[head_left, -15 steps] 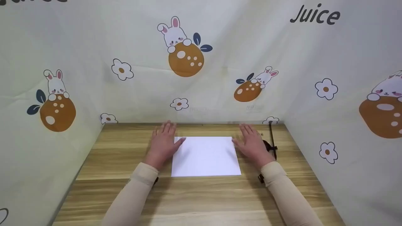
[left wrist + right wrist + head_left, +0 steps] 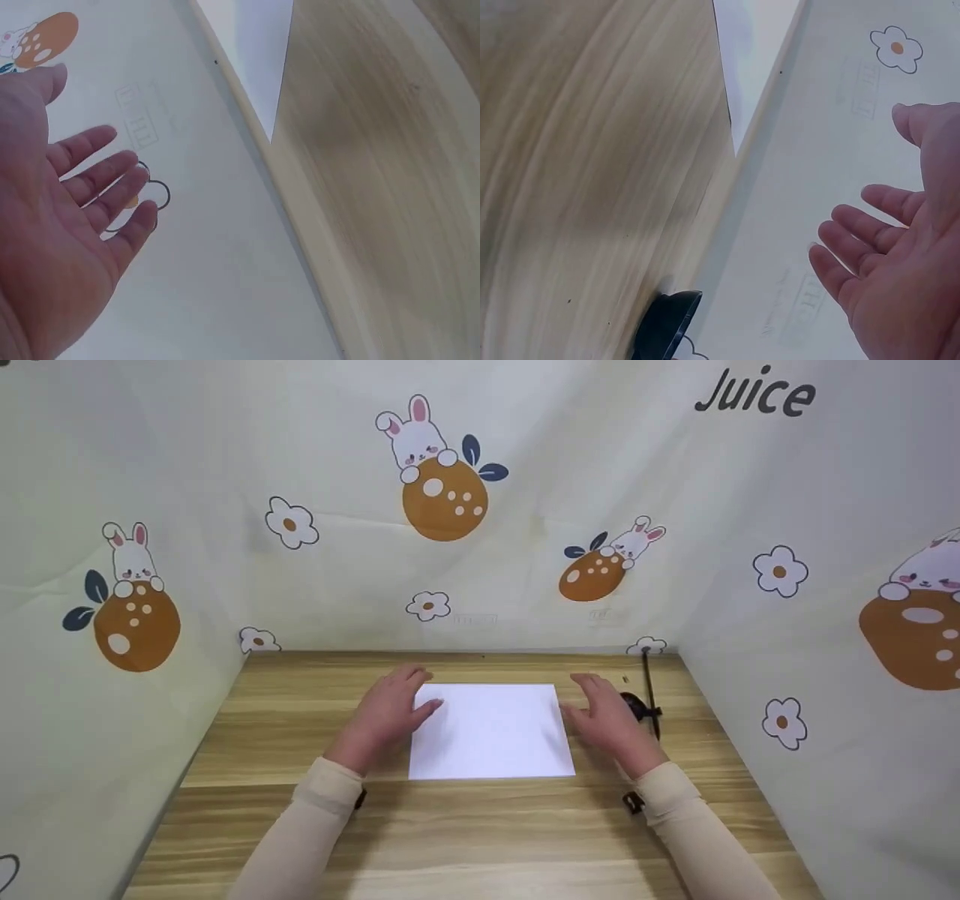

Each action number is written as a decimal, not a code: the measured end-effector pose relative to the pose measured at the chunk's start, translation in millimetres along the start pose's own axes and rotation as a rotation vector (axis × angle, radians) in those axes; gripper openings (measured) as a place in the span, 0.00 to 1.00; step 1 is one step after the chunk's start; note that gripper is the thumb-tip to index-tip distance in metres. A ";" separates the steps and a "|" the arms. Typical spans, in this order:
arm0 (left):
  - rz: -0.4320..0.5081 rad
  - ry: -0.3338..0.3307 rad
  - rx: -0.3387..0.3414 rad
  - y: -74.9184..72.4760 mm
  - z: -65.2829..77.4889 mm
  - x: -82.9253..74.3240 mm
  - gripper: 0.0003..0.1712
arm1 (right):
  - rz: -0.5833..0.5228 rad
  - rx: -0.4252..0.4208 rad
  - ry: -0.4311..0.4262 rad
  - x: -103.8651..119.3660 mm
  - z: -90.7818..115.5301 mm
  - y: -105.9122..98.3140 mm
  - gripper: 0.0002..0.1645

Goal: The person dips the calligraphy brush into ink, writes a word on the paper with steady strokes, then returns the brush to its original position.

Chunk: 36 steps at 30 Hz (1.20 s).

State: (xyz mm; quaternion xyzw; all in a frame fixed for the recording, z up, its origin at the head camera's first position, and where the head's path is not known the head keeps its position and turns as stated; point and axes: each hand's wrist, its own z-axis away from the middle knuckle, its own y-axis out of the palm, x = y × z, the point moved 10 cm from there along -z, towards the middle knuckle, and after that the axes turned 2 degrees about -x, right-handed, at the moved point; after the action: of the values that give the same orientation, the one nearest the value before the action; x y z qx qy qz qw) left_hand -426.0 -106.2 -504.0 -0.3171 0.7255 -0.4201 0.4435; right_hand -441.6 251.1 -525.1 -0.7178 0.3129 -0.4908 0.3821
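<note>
A white sheet of paper (image 2: 491,731) lies flat on the wooden table (image 2: 480,840), between the two hands. The left hand (image 2: 386,709) hovers at its left edge in the head view, thumb over the paper and fingers slightly bent. In the left wrist view the palm of the left hand (image 2: 60,225) faces inward with nothing in it. At the sheet's right edge is the right hand (image 2: 607,720), thumb tip close to the border. Its fingers are relaxed and spread in the right wrist view, and the palm (image 2: 915,300) holds nothing.
Right of the right hand stands a black round-based object (image 2: 636,706) with a thin black rod (image 2: 650,682). A patterned cloth (image 2: 337,585) with rabbits and oranges hangs along the back and both sides of the table.
Both hands have drawn back slightly and their fingers, stretched forward before, are now more bent. The wrists have shifted a little outward. The paper stays in place.
</note>
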 end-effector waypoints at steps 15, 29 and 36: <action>0.066 0.080 0.090 8.5 24.5 9.7 0.31 | -0.019 0.000 0.000 0.5 19.5 -3.8 0.38; 0.078 0.035 0.259 46.7 45.3 24.0 0.44 | -0.033 0.009 -0.017 2.0 31.0 -2.1 0.39; 0.056 -0.004 0.360 65.2 51.5 27.8 0.53 | -0.043 0.024 -0.015 2.4 34.6 -0.5 0.41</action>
State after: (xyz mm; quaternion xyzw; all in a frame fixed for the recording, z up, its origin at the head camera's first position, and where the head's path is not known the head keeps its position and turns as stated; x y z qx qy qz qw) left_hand -396.2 -117.2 -585.6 -0.2130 0.6462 -0.5302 0.5060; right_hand -408.2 257.8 -531.4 -0.7233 0.2888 -0.4971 0.3824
